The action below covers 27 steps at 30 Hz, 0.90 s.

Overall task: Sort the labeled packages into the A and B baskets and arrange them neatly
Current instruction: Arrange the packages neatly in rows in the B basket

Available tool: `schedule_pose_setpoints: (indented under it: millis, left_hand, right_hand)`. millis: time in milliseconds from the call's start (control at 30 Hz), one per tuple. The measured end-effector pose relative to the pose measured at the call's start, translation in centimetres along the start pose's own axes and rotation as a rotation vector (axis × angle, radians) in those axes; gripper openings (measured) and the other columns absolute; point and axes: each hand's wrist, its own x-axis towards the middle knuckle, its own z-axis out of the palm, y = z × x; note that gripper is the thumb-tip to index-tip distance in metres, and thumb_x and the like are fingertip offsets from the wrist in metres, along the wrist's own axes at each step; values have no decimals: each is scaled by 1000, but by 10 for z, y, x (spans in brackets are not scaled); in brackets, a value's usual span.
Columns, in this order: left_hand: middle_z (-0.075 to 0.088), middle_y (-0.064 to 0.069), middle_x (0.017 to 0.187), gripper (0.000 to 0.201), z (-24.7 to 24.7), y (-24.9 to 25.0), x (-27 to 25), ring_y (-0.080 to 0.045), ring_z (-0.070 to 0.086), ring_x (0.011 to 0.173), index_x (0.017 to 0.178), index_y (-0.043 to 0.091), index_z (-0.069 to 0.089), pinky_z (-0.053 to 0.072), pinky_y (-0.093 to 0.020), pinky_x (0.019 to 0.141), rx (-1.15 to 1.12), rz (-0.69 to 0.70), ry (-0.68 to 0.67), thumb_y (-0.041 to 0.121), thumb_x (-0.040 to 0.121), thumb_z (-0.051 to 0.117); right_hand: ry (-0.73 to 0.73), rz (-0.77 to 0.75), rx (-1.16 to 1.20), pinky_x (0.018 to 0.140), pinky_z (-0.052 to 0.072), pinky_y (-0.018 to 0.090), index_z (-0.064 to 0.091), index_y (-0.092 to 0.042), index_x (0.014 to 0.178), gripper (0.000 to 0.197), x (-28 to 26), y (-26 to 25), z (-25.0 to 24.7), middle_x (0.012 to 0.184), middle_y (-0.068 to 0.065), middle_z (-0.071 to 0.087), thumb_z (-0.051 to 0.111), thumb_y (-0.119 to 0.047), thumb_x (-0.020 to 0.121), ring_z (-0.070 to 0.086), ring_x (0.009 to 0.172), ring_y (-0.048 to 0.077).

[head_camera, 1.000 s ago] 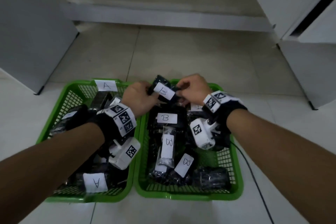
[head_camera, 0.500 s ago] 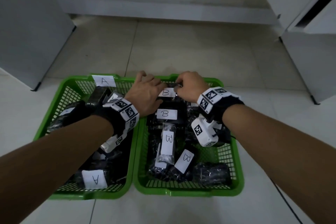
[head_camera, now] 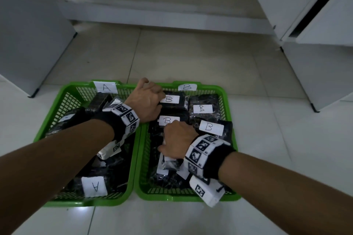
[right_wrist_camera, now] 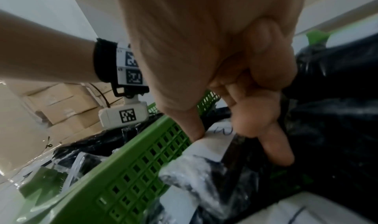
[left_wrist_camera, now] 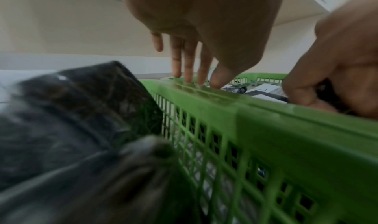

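Two green baskets stand side by side on the floor, basket A [head_camera: 76, 87] on the left and basket B [head_camera: 214, 87] on the right. Both hold black packages with white letter labels. My left hand [head_camera: 147, 101] reaches over the shared rim. Its straight fingers [left_wrist_camera: 189, 65] touch the far-left B package [head_camera: 172, 99]. My right hand [head_camera: 177, 141] is down in the middle of basket B. In the right wrist view its thumb and curled fingers [right_wrist_camera: 225, 130] pinch a narrow B package [right_wrist_camera: 216, 140] at its label.
More B packages [head_camera: 202, 108] fill the right side of basket B, and an A package [head_camera: 94, 186] lies at the front of basket A. White cabinets [head_camera: 28, 34] flank the tiled floor, with a low step [head_camera: 162, 17] behind. Cardboard boxes [right_wrist_camera: 67, 104] are stacked to the left.
The B package held up by both hands now lies at the far left of basket B. My right hand came back and took the narrow B package in the middle.
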Motion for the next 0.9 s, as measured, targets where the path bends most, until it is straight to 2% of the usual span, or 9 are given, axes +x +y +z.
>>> schedule_pose_setpoints:
  millis: [67,133,233,300,400,500,633,800,900]
  left_hand:
    - [54,-4,139,45,1,1,-5,-23,49,128,131,20,58,23,-47,114,-94,56,-64,30,87,54]
    - [43,-2,151,51,0,3,-8,-21,41,138,141,24,49,18,-49,118,-117,71,-143,28,91,52]
    - [41,0,153,51,-2,5,-10,-20,38,139,142,25,48,15,-50,118,-130,40,-171,25,91,51]
    - [47,-1,148,47,-5,6,-8,-21,42,135,136,23,53,18,-48,116,-139,32,-127,24,89,53]
    - [46,-6,149,50,-7,9,-3,-26,44,135,139,20,52,27,-44,114,-209,40,-93,21,89,53]
    - [33,-9,157,57,-5,14,0,-30,36,141,149,21,39,30,-46,116,-306,38,-137,23,92,47]
    - [17,-8,163,62,-2,22,4,-29,24,147,155,24,27,29,-42,118,-361,-1,-263,21,96,44]
    - [23,-9,161,63,-5,26,5,-28,29,144,154,23,31,33,-38,115,-402,-17,-232,14,94,46]
    - [19,-7,163,64,-7,28,6,-27,25,146,155,24,28,30,-37,115,-386,-39,-264,16,94,46]
  right_hand:
    - [26,39,47,71,40,32,62,-12,94,19,3,-4,3,96,8,62,65,-31,90,64,100,30]
    - [27,98,131,65,41,29,51,-14,72,28,4,-4,0,76,1,51,69,-29,85,63,89,27]
    - [58,164,265,46,37,23,51,-15,62,37,-2,-3,-16,64,-2,53,77,-39,76,59,62,17]
    - [121,169,278,44,35,22,57,-17,63,39,-6,3,-37,61,-4,57,75,-50,71,58,55,13]
    - [267,169,126,48,36,23,63,-19,74,38,-8,32,-83,67,-6,62,72,-56,71,61,62,13]
    - [320,129,-132,55,36,26,64,-21,93,37,-5,76,-113,80,-3,60,74,-51,76,58,73,17]
    - [253,105,-294,65,50,29,70,-19,98,23,14,109,-94,80,-1,61,74,-35,81,59,75,18]
    - [280,51,-294,78,56,37,72,-15,106,25,40,113,-76,87,3,64,79,-24,84,62,83,23]
    - [275,59,-322,85,56,39,71,-12,103,27,49,118,-71,88,4,62,82,-26,83,64,88,26]
